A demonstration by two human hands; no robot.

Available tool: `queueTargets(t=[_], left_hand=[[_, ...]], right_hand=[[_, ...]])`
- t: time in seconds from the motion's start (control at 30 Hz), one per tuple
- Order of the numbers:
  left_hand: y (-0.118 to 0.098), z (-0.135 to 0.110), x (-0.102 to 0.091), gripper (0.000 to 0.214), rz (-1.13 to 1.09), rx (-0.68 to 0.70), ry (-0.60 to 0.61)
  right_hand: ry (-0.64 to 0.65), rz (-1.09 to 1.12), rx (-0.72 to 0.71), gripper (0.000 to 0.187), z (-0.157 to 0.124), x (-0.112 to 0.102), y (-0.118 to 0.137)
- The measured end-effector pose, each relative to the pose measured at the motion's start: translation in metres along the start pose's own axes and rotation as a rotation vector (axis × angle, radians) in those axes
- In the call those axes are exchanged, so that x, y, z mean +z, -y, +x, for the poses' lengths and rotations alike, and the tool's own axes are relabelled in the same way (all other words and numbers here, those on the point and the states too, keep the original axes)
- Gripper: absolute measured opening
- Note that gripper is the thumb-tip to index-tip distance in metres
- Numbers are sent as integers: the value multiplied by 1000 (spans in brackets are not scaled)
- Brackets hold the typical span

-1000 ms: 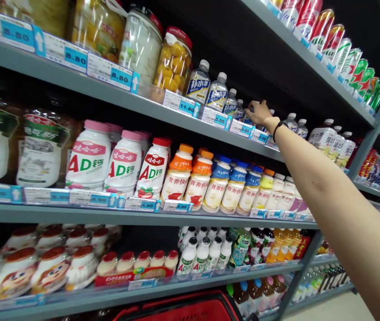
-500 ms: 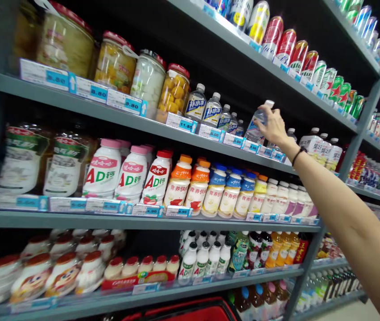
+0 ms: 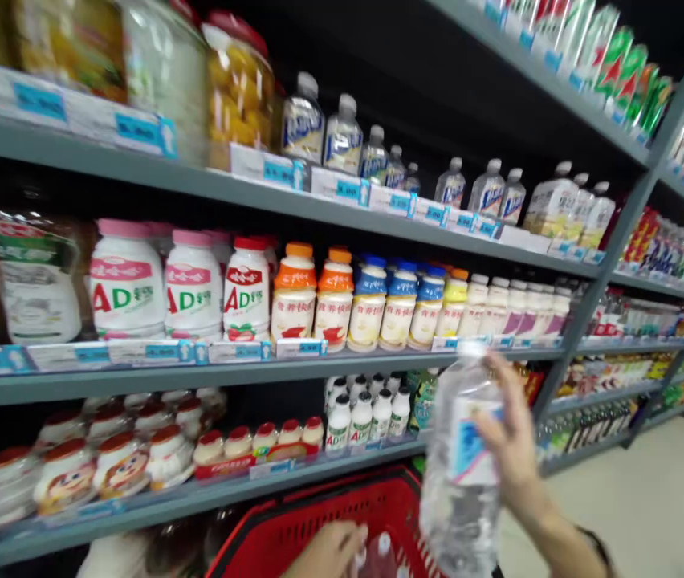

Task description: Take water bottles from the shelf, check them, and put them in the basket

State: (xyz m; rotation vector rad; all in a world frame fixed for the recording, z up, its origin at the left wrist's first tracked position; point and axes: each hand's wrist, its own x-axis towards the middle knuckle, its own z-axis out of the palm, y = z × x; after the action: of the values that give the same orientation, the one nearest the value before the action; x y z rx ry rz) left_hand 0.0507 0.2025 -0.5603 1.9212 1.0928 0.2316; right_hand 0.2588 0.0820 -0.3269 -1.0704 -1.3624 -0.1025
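Note:
My right hand (image 3: pixel 507 437) is closed round a clear plastic bottle (image 3: pixel 459 490). The bottle has a white cap and a blue-and-white label, stands nearly upright and is blurred by motion. It hangs in front of the lower shelves, over the right side of a red plastic basket (image 3: pixel 311 499). Low in the view, over the basket, is my left hand (image 3: pixel 335 550) with its fingers curled; what they may hold is hidden. Right beside it, inside the basket, shows a clear bottle with a pale cap (image 3: pixel 384 547).
On the upper shelf stand similar clear bottles (image 3: pixel 342 138) and jars of preserved fruit (image 3: pixel 239 88). Below are white drink bottles (image 3: pixel 127 285) and orange-capped bottles (image 3: pixel 294 297). Small white bottles (image 3: pixel 339 425) and red-lidded tubs (image 3: pixel 119 466) fill the lower shelf. Floor (image 3: pixel 649 498) shows at right.
My right hand has brought a clear bottle from the upper shelf down to the basket. The view has tilted down and shifted right. My left hand has come into view, and more of the basket shows.

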Motion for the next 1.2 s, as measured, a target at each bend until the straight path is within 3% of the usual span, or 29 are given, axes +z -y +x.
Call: queueTargets(t=[0.07, 0.17, 0.23, 0.3, 0.47, 0.63, 0.7, 0.8, 0.9, 1.07, 1.2], left_hand=[[-1, 7, -4, 80, -298, 20, 83], [-1, 9, -3, 97, -595, 24, 129], [-2, 6, 7, 90, -615, 71, 165], [-5, 2, 20, 87, -484, 170, 97], [-11, 3, 38, 82, -489, 84, 39], [-15, 5, 27, 75, -582, 59, -82], [-14, 4, 20, 72, -648, 65, -153], [-8, 2, 11, 71, -673, 52, -250], [0, 3, 7, 68, -642, 36, -286], [2, 6, -1, 60, -818, 175, -259], [0, 3, -13, 49, -798, 224, -302]], right_hand=[[216, 194, 331, 65, -61, 34, -55], [302, 460, 608, 71, -137, 79, -121], [266, 497, 760, 70, -173, 96, -148], [259, 470, 866, 69, -194, 101, -162], [251, 580, 948, 66, -193, 93, -169], [123, 883, 1165, 47, -185, 104, -167], [169, 944, 1324, 44, -194, 109, -165], [417, 1080, 1561, 52, -208, 113, -160], [553, 1137, 1571, 58, -214, 114, -156], [462, 1036, 1542, 60, -216, 116, -156], [425, 965, 1609, 64, -229, 115, -158]])
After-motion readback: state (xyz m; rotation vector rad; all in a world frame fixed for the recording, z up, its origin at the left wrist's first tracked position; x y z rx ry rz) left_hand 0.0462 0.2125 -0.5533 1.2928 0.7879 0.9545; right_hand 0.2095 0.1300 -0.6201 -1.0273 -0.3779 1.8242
